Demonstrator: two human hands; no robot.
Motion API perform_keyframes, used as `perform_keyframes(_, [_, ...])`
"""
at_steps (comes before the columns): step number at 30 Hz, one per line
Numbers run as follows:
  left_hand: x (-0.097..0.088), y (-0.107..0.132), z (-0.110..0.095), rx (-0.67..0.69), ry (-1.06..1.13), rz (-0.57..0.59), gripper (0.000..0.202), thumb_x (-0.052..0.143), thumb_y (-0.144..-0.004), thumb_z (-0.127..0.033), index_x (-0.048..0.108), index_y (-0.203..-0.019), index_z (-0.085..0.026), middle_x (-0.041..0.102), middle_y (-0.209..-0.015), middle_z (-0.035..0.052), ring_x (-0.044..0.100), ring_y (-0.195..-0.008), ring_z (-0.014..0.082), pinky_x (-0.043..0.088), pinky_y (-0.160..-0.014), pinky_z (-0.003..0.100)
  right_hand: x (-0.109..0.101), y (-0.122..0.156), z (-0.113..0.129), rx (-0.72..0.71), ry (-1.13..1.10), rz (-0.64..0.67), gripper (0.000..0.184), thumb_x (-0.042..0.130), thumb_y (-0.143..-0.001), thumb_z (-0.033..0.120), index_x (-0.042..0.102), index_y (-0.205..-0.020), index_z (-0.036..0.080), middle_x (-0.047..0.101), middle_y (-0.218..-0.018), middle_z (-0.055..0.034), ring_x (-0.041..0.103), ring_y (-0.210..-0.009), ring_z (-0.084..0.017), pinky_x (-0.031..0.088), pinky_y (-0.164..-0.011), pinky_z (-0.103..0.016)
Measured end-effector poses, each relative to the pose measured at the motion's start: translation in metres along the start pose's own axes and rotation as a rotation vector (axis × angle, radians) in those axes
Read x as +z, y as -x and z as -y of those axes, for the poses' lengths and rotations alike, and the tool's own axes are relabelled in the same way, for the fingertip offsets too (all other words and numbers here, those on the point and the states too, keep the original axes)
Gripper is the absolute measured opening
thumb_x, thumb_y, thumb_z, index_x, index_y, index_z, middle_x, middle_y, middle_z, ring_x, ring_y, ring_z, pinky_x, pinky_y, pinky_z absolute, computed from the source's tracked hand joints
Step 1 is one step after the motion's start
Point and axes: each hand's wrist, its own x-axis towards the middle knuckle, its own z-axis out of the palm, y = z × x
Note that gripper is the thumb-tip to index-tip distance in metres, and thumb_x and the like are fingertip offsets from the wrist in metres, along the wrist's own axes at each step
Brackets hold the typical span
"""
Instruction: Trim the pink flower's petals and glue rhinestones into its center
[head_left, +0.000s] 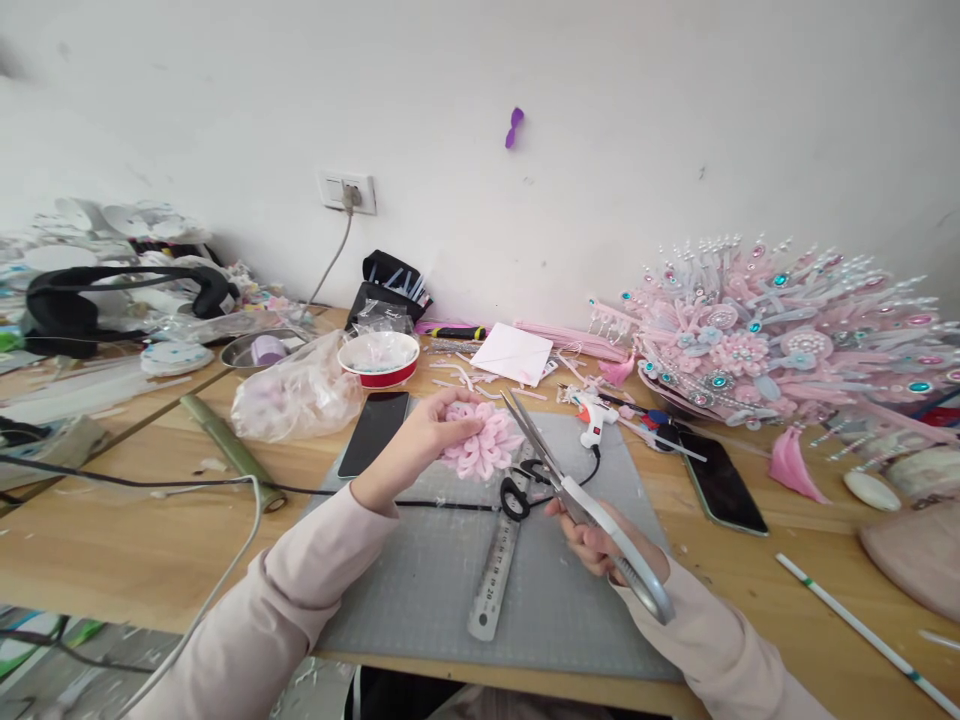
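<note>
- Currently, as I watch the head view from afar, the left hand is closed around the back of a pink petalled flower, lifting it just above the grey cutting mat so its edge faces the blades.
- Right hand: gripping large silver scissors by the handle, blades parted and their tips beside the flower's right edge; I judge this a trimming hold.
- Steel ruler: flat on the mat between the two forearms, within easy reach.
- Small black-handled scissors: on the mat beneath the silver blades.
- Glue gun: propped on the mat's far edge, its cord trailing across.
- Red-rimmed bowl: on the tabletop beyond the mat, holding pale, clear-looking bits I cannot identify.
- Clear plastic bag: left of the bowl, holding pinkish pieces.
- Metal dish: contains a small lilac item.
- Two phones, one left of the mat, one right.
- Pink jewelled headdress: far right, against the wall.
</note>
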Motion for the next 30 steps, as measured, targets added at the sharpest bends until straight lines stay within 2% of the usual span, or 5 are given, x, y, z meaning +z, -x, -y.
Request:
perform_keyframes(7, [-0.002,-0.001,0.002,0.027,-0.089,-0.005,0.037,0.068,-0.06,-0.032,0.056,-0.091,-0.015,0.054,-0.061,-0.0041,0.046,-0.046,0.0074,0.031,-0.043,0.018,-0.005,-0.002,-0.003,0.022,0.05,0.015,0.049,0.073,-0.059,0.046,0.059,-0.097,0.018,0.037,-0.056,0.0097,0.02,-0.035,0.001,0.016,-0.029,-0.012])
perform_keyframes(12, [-0.004,-0.004,0.008,0.046,-0.099,0.009,0.036,0.067,-0.062,-0.033,0.055,-0.091,-0.016,0.055,-0.062,-0.004,0.048,-0.047,0.0081,0.032,-0.044,0.018,-0.007,-0.003,-0.006,0.022,0.057,0.062,0.045,0.074,-0.06,0.041,0.059,-0.097,0.019,0.039,-0.057,0.0097,0.022,-0.034,0.001,0.018,-0.029,-0.012])
perform_keyframes(16, [-0.004,-0.003,0.007,0.047,-0.087,0.02,0.033,0.067,-0.062,-0.032,0.056,-0.09,-0.017,0.056,-0.062,-0.0049,0.048,-0.047,0.0075,0.032,-0.045,0.018,-0.002,-0.001,-0.005,-0.027,0.051,0.043,0.042,0.075,-0.06,0.034,0.06,-0.096,0.019,0.038,-0.058,0.0096,0.021,-0.036,0.001,0.017,-0.03,-0.012])
perform_keyframes(24, [-0.005,-0.003,0.008,0.074,-0.132,0.036,0.032,0.066,-0.065,-0.032,0.057,-0.092,-0.017,0.058,-0.065,-0.0037,0.05,-0.051,0.0084,0.033,-0.048,0.019,-0.002,-0.003,-0.004,0.011,0.098,0.041,0.045,0.074,-0.061,0.042,0.056,-0.096,0.019,0.037,-0.056,0.0111,0.021,-0.033,0.002,0.018,-0.029,-0.013])
perform_keyframes(30, [-0.004,-0.003,0.008,0.057,-0.144,0.043,0.031,0.065,-0.065,-0.031,0.057,-0.091,-0.017,0.059,-0.066,-0.0036,0.051,-0.051,0.0085,0.035,-0.049,0.019,0.004,0.0,0.0,0.029,0.07,-0.015,0.048,0.074,-0.058,0.045,0.056,-0.094,0.018,0.036,-0.054,0.0114,0.02,-0.034,0.002,0.016,-0.029,-0.013])
